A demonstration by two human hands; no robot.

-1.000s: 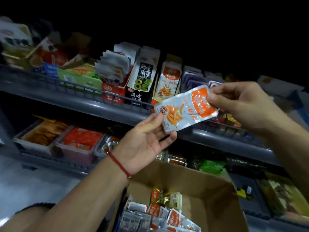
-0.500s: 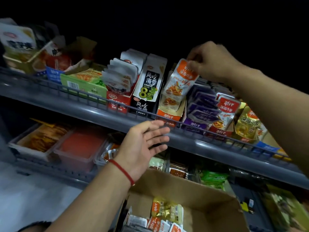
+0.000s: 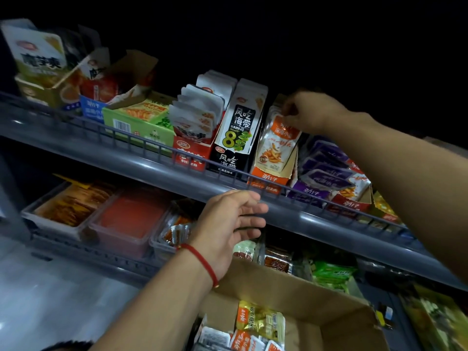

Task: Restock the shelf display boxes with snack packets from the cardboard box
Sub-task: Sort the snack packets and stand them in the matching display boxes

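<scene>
My right hand (image 3: 310,111) pinches the top edge of an orange-and-white snack packet (image 3: 274,145), which stands in the orange display box (image 3: 268,178) on the upper shelf. My left hand (image 3: 234,221) hovers open and empty in front of the shelf rail, a red string around its wrist. Below it, the brown cardboard box (image 3: 316,290) holds several loose packets, among them a yellow one (image 3: 258,323) and orange-white ones (image 3: 247,340).
The grey upper shelf (image 3: 157,168) carries a row of display boxes: green (image 3: 141,125), red (image 3: 191,153), black seaweed (image 3: 235,138), purple (image 3: 320,178). Clear tubs (image 3: 126,224) of snacks sit on the lower shelf. Pale floor lies at the lower left.
My right hand carried the orange packet from in front of me up to the shelf and lowered it into the orange box. My left hand let go and stayed low, open.
</scene>
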